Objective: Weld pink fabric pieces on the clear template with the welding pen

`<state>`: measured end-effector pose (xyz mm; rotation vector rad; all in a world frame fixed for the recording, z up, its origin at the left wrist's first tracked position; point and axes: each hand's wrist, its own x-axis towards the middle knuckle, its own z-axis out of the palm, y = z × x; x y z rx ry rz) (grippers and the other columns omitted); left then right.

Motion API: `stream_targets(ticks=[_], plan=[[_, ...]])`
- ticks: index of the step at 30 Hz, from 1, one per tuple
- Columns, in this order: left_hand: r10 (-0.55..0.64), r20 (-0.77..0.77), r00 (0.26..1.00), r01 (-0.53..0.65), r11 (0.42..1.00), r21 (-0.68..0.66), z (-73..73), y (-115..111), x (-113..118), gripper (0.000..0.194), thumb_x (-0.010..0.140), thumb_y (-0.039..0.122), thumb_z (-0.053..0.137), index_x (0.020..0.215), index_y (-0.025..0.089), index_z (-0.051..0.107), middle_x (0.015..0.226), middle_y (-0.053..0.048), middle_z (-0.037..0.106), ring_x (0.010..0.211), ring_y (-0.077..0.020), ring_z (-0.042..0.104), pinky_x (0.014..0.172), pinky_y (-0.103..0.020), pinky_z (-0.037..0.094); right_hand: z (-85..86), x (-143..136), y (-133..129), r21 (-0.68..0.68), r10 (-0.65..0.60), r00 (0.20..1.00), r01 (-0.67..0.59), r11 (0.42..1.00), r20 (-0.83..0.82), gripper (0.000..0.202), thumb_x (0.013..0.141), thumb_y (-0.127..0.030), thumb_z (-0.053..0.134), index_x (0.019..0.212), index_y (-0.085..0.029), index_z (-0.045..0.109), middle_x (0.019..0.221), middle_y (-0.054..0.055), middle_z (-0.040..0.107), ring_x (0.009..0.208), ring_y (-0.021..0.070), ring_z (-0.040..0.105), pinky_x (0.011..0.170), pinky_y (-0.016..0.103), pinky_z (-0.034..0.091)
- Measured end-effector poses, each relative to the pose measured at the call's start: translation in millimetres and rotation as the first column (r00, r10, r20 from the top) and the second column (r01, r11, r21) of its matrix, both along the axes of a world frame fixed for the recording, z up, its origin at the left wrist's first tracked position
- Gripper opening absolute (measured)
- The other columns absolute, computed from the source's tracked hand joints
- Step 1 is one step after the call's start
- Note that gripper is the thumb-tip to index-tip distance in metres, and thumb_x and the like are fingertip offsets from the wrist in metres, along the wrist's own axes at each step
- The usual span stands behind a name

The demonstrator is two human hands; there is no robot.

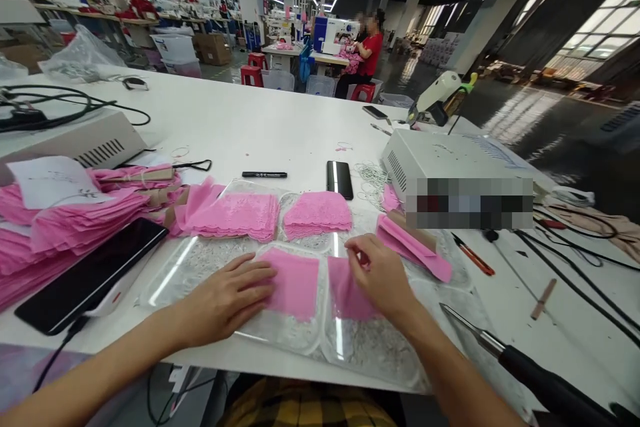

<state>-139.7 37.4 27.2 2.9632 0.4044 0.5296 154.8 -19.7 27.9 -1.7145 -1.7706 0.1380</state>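
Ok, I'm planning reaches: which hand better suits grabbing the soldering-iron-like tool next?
Probably the right hand: the soldering-iron-like tool lies beside its forearm; the left hand, farther off, touches pink fabric.

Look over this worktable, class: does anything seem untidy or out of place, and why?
Yes: the tangle of pale thread beside the right vented box looks untidy, its loops straggling while a nearby pink stack sits neatly.
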Motion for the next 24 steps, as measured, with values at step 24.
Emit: stream_targets(ticks=[24], plan=[[-0.206, -0.025, 0.978, 0.206, 0.979, -0.008, -3.6, 11, 122, 0.029, 0.092, 0.006, 0.04, 0.104, 0.015, 0.065, 0.113, -0.009, 0.068, 0.114, -0.0217, 0.059, 0.111, -0.044, 0.036, -33.4, 81, -91, 0.163, 0.001, 0.992, -0.022, 0.986, 0.13, 0.025, 0.088, -0.011, 0.052, 0.106, -0.023, 0.065, 0.096, 0.006, 0.066, 0.091, 0.017, 0.063, 0.078, 0.031, 0.056]])
